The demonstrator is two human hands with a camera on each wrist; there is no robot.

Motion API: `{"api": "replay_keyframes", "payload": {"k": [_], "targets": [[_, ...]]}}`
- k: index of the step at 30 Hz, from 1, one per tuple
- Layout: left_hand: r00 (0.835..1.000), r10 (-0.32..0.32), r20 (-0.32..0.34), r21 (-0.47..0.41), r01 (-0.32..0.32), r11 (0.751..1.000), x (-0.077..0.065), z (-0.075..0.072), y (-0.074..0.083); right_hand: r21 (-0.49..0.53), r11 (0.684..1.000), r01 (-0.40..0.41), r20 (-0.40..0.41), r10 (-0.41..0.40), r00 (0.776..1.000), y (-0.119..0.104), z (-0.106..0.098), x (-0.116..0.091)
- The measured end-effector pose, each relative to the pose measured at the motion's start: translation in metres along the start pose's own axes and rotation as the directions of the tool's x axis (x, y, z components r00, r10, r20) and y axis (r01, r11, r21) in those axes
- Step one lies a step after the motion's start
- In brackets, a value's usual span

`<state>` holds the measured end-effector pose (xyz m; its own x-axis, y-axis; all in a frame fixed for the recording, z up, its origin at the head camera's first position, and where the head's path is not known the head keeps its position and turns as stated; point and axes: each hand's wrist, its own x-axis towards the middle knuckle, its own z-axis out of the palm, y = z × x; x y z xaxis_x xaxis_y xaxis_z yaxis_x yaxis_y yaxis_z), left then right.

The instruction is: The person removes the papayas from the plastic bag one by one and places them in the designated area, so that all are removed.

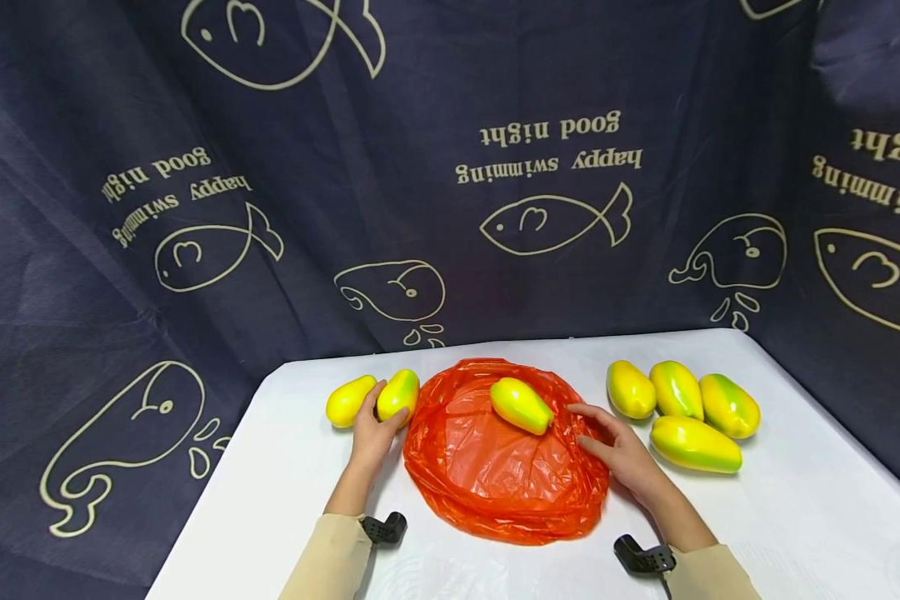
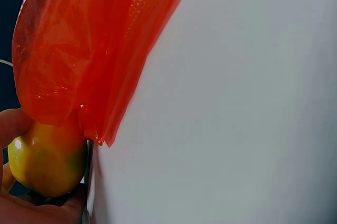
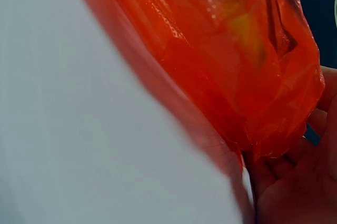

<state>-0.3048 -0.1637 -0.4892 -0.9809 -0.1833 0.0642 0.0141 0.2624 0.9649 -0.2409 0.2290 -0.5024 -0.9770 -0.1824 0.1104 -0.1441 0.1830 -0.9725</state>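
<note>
A red plastic bag (image 1: 495, 508) lies spread open on the table, with a yellow-green papaya (image 1: 521, 406) inside it. At the bag's left side, my left hand (image 1: 372, 429) grips another papaya (image 1: 400, 395) between thumb and fingers. The left wrist view shows this papaya (image 2: 50, 163) against the bag's red film (image 2: 63, 66). On the opposite side my right hand (image 1: 622, 450) touches the bag's rim with loosely extended fingers. In the right wrist view, those fingers (image 3: 329, 89) lie along the outside of the bag (image 3: 210, 76), partly hidden by it.
One more papaya (image 1: 348, 402) lies just left of my left hand. Several papayas (image 1: 675, 390) are grouped to the right of the bag. A white-covered table (image 1: 270, 467) bears everything, with a dark printed curtain (image 1: 420, 167) along its back and sides.
</note>
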Motion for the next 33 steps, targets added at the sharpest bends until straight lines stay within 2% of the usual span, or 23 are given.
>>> {"api": "replay_keyframes", "payload": {"k": [17, 26, 33], "targets": [[1.000, -0.022, 0.018, -0.008, 0.022, 1.000, -0.0016, 0.0001, 0.0006, -0.011, 0.999, -0.031, -0.008, 0.031, 1.000, 0.0019, 0.0004, 0.0025], [0.999, -0.032, 0.001, -0.019, 0.032, 0.999, -0.0014, 0.0007, 0.0042, 0.008, 1.000, -0.014, 0.000, 0.014, 1.000, 0.0013, 0.0001, 0.0018], [1.000, -0.004, -0.027, -0.036, 0.003, 0.999, -0.0022, 0.0008, 0.0076, -0.001, 1.000, -0.026, -0.004, 0.026, 1.000, 0.0020, 0.0005, 0.0024]]}}
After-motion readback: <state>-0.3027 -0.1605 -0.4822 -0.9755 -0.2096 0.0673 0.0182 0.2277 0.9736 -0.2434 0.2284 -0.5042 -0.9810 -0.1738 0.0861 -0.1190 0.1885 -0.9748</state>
